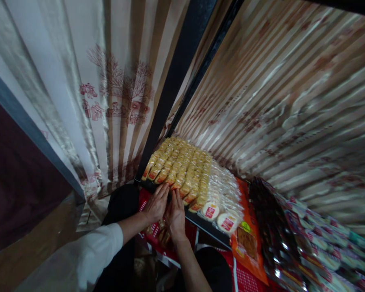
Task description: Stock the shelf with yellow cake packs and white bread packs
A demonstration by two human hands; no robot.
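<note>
Yellow packs (182, 168): sitting in tight rows on the black shelf (205, 227), filling its corner end; front ends are facing the person.
Left hand (156, 205): reaching in, fingers extending nearly straight and close together, not gripping anything visible; tips are meeting the front ends of the yellow packs.
Right hand (174, 215): working just beside the left, palm side hard to see; fingers are pointing forward, also unclenched, tips meeting the same front row.
Sleeve (100, 251): white, covering the left arm to the forearm; right forearm is showing bare.
White packs (225, 186): lying right beside the yellow ones, clear wrap glinting; two round ones with red labels are facing forward.
Orange bag (246, 233): lying next to the white packs, hanging over the front.
Dark packs (272, 227): sitting beyond the orange bag, shiny; contents are blurring out.
Red basket (190, 231): standing below the shelf edge, under the hands; gold-wrapped items are showing inside.
Drapes (121, 85): hanging in pleats behind and to the left, carrying red prints.
Post (176, 81): black, rising at the corner beside the yellow packs.
</note>
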